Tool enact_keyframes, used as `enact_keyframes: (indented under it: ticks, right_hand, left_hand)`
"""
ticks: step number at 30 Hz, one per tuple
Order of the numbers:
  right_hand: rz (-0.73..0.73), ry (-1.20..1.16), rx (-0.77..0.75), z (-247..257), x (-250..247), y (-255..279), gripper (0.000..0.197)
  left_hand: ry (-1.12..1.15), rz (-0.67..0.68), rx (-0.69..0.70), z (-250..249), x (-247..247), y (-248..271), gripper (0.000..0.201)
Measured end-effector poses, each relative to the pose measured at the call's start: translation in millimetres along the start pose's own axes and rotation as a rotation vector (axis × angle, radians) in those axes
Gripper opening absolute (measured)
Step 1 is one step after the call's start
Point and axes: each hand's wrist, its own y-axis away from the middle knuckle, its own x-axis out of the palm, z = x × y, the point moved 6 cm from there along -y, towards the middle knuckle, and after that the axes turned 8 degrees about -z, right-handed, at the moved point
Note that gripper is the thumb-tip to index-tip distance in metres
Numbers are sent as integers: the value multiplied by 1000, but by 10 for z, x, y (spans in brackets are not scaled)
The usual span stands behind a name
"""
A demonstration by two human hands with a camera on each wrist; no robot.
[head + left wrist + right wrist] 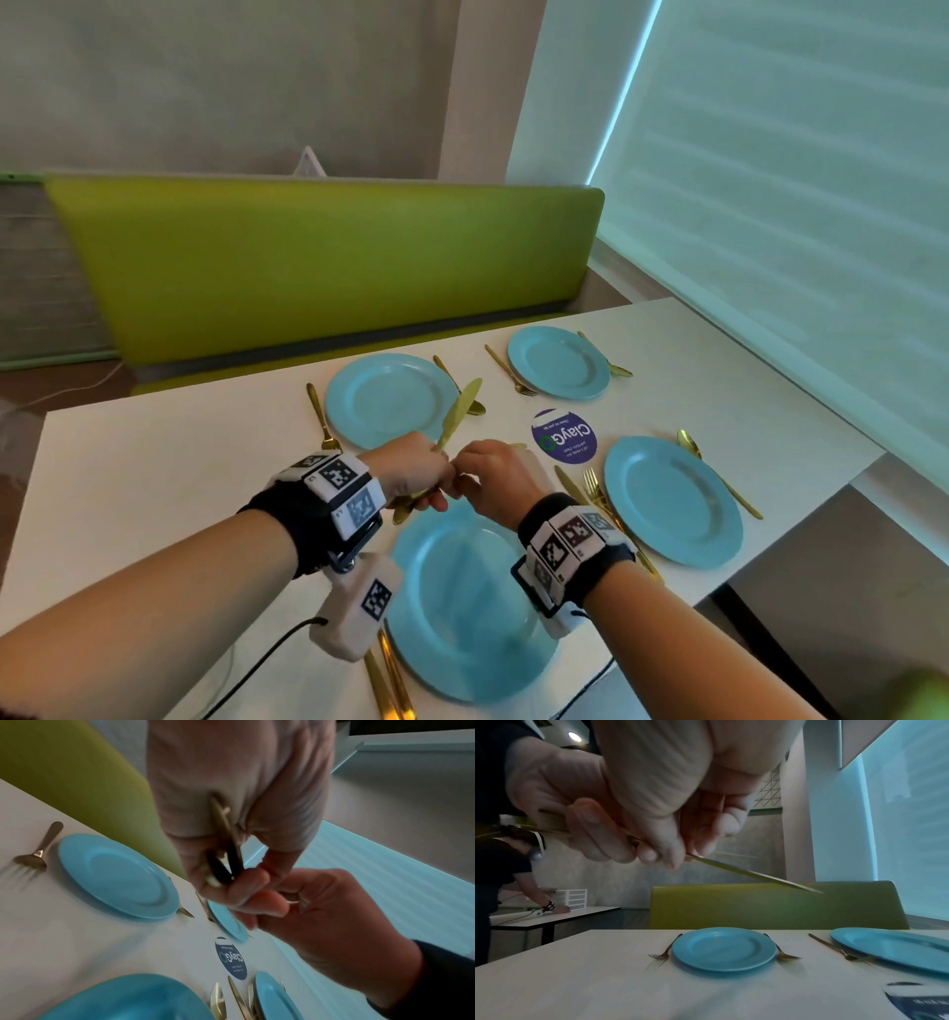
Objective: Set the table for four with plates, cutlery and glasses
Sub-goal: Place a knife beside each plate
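Four blue plates lie on the white table (154, 488): far left (390, 401), far right (557, 362), near right (672, 501) and nearest me (462, 606). Above the nearest plate my left hand (416, 467) grips a small bundle of gold cutlery (226, 841). A gold knife (459, 411) sticks up and away from that fist. My right hand (490, 470) meets the left and pinches the knife (757, 874) by its handle. Gold cutlery lies beside each plate, such as a fork (319, 416) and a knife and fork (595, 493). No glasses are in view.
A round purple sticker (564, 437) sits among the plates. A green bench (308, 257) runs along the table's far side and a window blind (770, 205) stands to the right. A black cable (257, 663) trails over the front edge. Another person (526, 882) leans over a further table.
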Motion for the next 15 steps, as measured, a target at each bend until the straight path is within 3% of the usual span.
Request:
enact_keyframes:
  ticks: [3, 6, 8, 11, 15]
  right_hand:
    - [-67, -9, -70, -160, 43, -158, 22]
    - [-29, 20, -20, -444, 112, -334, 12]
    - [64, 60, 104, -785, 200, -450, 14]
    - [361, 156, 381, -1430, 373, -583, 22]
    - [457, 218, 606, -2111, 571, -818, 24]
  left_hand:
    - [48, -24, -21, -64, -87, -138, 11]
    - [184, -119, -50, -148, -233, -367, 13]
    - [252, -210, -86, -152, -383, -551, 22]
    - [285, -326, -124, -66, -615, -781, 24]
    - [292, -399, -161, 112, -778, -993, 18]
